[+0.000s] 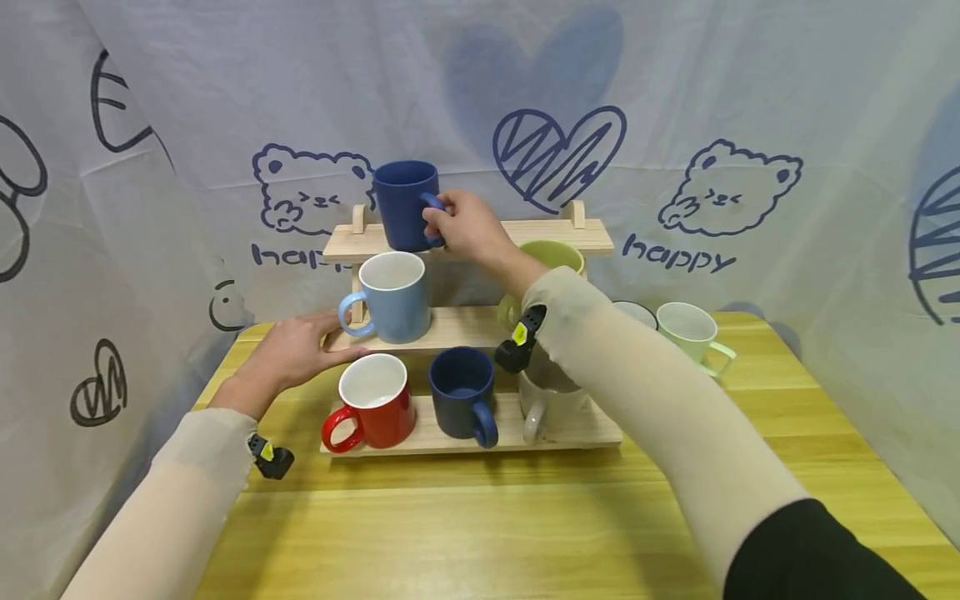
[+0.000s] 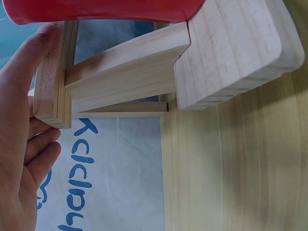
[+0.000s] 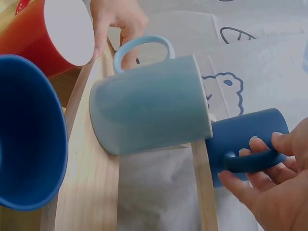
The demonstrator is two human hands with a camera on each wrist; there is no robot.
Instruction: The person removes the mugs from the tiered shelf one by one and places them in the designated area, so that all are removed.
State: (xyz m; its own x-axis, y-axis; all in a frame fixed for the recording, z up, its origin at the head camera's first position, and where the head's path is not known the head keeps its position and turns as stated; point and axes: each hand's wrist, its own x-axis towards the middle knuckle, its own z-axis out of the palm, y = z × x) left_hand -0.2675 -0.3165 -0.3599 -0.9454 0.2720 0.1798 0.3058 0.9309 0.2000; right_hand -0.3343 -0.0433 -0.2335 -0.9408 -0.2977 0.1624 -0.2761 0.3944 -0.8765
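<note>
My right hand (image 1: 472, 229) grips the handle of a dark blue mug (image 1: 405, 208), which stands upright at the left of the top shelf. In the right wrist view, the fingers (image 3: 243, 190) curl around that handle. At the left end of the middle shelf, my left hand (image 1: 296, 354) holds the wooden rack (image 1: 468, 323). The left wrist view shows its thumb (image 2: 33, 55) on one face of the board and the other fingers on the opposite side. Close to both hands, a light blue mug (image 1: 397, 300) sits on the middle shelf.
A red mug (image 1: 378, 408), a navy mug (image 1: 459, 400) and a greyish mug (image 1: 551, 400) line the bottom shelf. Partly behind my right arm is a yellow-green mug (image 1: 555, 254). A pale green mug (image 1: 684, 329) stands on the table right of the rack, beside another mug mostly hidden.
</note>
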